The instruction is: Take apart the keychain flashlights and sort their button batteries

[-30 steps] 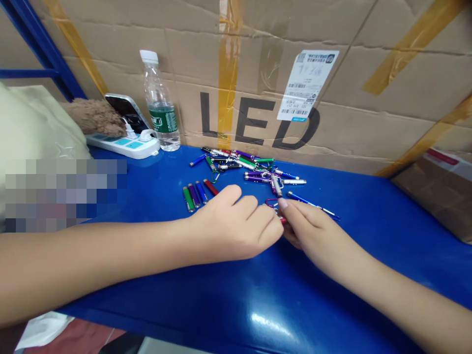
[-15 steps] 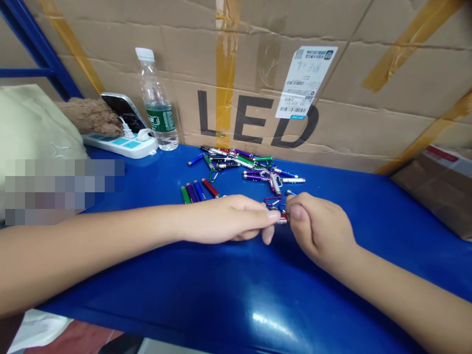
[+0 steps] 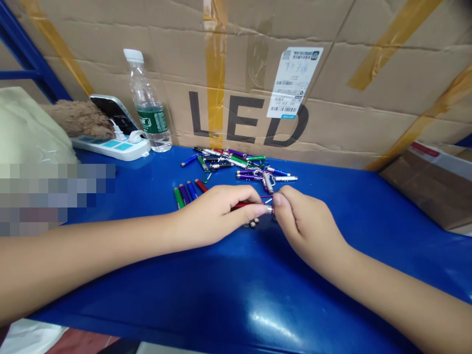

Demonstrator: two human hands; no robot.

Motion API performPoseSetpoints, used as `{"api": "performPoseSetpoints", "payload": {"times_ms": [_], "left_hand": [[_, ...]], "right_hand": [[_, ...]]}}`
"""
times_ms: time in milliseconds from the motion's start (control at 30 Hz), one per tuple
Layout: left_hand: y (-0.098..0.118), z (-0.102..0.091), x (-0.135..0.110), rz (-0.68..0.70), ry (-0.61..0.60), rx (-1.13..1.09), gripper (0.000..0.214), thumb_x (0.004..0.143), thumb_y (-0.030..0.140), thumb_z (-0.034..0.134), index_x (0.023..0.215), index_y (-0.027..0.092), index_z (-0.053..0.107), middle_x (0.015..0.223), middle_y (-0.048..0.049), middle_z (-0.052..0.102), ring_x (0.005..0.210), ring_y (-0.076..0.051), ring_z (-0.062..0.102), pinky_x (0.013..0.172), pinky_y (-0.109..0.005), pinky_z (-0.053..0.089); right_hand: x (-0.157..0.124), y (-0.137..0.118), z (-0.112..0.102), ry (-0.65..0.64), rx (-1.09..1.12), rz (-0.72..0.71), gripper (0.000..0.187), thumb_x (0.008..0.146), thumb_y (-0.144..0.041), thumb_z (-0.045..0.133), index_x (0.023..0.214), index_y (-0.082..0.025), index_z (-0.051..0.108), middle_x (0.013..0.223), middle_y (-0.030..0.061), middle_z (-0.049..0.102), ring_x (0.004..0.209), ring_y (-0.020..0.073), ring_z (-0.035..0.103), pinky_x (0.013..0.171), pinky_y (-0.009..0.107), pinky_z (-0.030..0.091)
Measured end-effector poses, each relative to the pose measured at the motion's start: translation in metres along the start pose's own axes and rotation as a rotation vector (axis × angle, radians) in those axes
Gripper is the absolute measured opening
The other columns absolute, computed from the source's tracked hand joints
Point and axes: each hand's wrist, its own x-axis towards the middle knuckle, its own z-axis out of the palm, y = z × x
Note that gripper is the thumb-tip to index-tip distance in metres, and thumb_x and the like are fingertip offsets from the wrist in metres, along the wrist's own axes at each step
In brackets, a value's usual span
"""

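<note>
My left hand (image 3: 217, 216) grips a red metal keychain penlight (image 3: 243, 205) in its fingers. My right hand (image 3: 302, 226) pinches the penlight's silver end (image 3: 271, 210) between thumb and fingertips, so the two hands meet at it. Small silver parts (image 3: 252, 222) lie on the shelf just below. To the left stands a row of loose coloured tubes (image 3: 186, 195) in green, purple, blue and red. Behind the hands lies a tangled pile of penlights with carabiner clips (image 3: 239, 164).
The blue metal shelf (image 3: 184, 295) runs under everything, with its front edge near me. A water bottle (image 3: 147, 108), a white power strip (image 3: 110, 148), a phone (image 3: 108, 113) and a brown fluffy item (image 3: 79, 118) stand at the back left, against a taped cardboard box (image 3: 332, 123) printed LED.
The hands have closed together on the red penlight, and the left hand now wraps its body. Small silver parts show below it. The view has shifted slightly.
</note>
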Motion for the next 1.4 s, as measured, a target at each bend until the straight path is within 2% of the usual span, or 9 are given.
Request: {"api": "performPoseSetpoints", "payload": {"times_ms": [167, 267, 467, 633, 867, 1000, 1167, 1267, 1400], "left_hand": [[-0.001, -0.005, 0.001, -0.131, -0.245, -0.172, 0.052, 0.099, 0.052, 0.03, 0.08, 0.014, 0.059, 0.057, 0.0055, 0.042, 0.051, -0.007, 0.039, 0.052, -0.02, 0.035], [-0.003, -0.005, 0.001, -0.16, -0.294, -0.226, 0.044, 0.097, 0.051, 0.036, 0.094, 0.013, 0.058, 0.061, 0.0059, 0.043, 0.052, -0.007, 0.038, 0.051, -0.02, 0.034], [-0.005, 0.0, 0.002, 0.005, -0.125, -0.131, 0.017, 0.09, 0.03, 0.057, 0.098, 0.016, 0.056, 0.088, 0.0006, 0.059, 0.08, -0.01, 0.053, 0.073, -0.022, 0.045], [0.0, -0.005, 0.003, -0.035, -0.246, -0.085, 0.027, 0.097, 0.036, 0.045, 0.094, 0.014, 0.062, 0.076, 0.0026, 0.054, 0.069, -0.008, 0.048, 0.066, -0.02, 0.042], [-0.005, -0.016, 0.004, -0.202, -0.508, -0.359, 0.048, 0.1, 0.05, 0.032, 0.093, 0.014, 0.063, 0.058, 0.0068, 0.032, 0.048, -0.007, 0.029, 0.047, -0.02, 0.031], [-0.006, -0.025, 0.005, -0.046, -0.426, 0.049, 0.038, 0.099, 0.042, 0.039, 0.094, 0.017, 0.067, 0.068, 0.0018, 0.057, 0.06, -0.008, 0.051, 0.058, -0.019, 0.041], [-0.014, -0.032, 0.004, 0.257, -0.26, 0.896, 0.023, 0.096, 0.034, 0.05, 0.102, 0.021, 0.068, 0.092, -0.0027, 0.068, 0.08, -0.013, 0.061, 0.063, -0.022, 0.041], [-0.025, -0.035, 0.006, 0.451, -0.19, 1.211, 0.028, 0.098, 0.037, 0.045, 0.101, 0.021, 0.068, 0.085, -0.0035, 0.065, 0.068, -0.012, 0.057, 0.053, -0.025, 0.033], [-0.034, -0.039, 0.008, 0.58, -0.137, 1.336, 0.027, 0.099, 0.036, 0.043, 0.101, 0.024, 0.067, 0.081, -0.0024, 0.063, 0.063, -0.012, 0.052, 0.05, -0.027, 0.028]], "right_hand": [[-0.002, 0.005, -0.002, 0.082, -0.209, -0.248, 0.037, 0.097, -0.029, 0.027, 0.063, -0.023, 0.041, 0.05, -0.0002, 0.049, 0.045, 0.0129, 0.043, 0.049, 0.027, 0.028], [-0.002, 0.007, -0.003, 0.136, -0.263, -0.364, 0.039, 0.098, -0.027, 0.03, 0.063, -0.022, 0.046, 0.051, 0.0007, 0.053, 0.046, 0.0128, 0.044, 0.051, 0.027, 0.03], [-0.001, 0.006, -0.001, 0.074, -0.225, -0.221, 0.038, 0.098, -0.03, 0.026, 0.065, -0.023, 0.043, 0.048, -0.0015, 0.045, 0.043, 0.0131, 0.041, 0.049, 0.027, 0.027], [-0.002, 0.006, -0.004, 0.029, -0.208, -0.225, 0.04, 0.098, -0.032, 0.025, 0.065, -0.022, 0.045, 0.049, -0.0002, 0.049, 0.045, 0.0132, 0.043, 0.049, 0.027, 0.029], [0.0, 0.009, -0.014, 0.02, -0.223, -0.411, 0.048, 0.1, -0.035, 0.024, 0.062, -0.022, 0.05, 0.055, 0.0029, 0.058, 0.05, 0.0141, 0.048, 0.053, 0.029, 0.031], [0.005, 0.019, -0.02, -0.083, -0.398, -0.26, 0.045, 0.098, -0.039, 0.029, 0.064, -0.022, 0.052, 0.049, 0.0023, 0.052, 0.044, 0.0147, 0.042, 0.049, 0.031, 0.021], [0.009, 0.037, -0.022, -0.532, -0.603, -0.054, 0.033, 0.094, -0.038, 0.044, 0.069, -0.021, 0.059, 0.053, 0.0029, 0.058, 0.041, 0.0154, 0.043, 0.046, 0.028, 0.015], [0.009, 0.043, -0.021, -0.57, -0.569, -0.061, 0.033, 0.094, -0.036, 0.045, 0.068, -0.021, 0.059, 0.052, 0.0023, 0.057, 0.04, 0.0147, 0.045, 0.045, 0.028, 0.016], [0.007, 0.049, -0.021, -0.57, -0.534, -0.088, 0.033, 0.094, -0.035, 0.045, 0.068, -0.02, 0.06, 0.054, 0.003, 0.059, 0.041, 0.0148, 0.048, 0.046, 0.028, 0.019]]}}
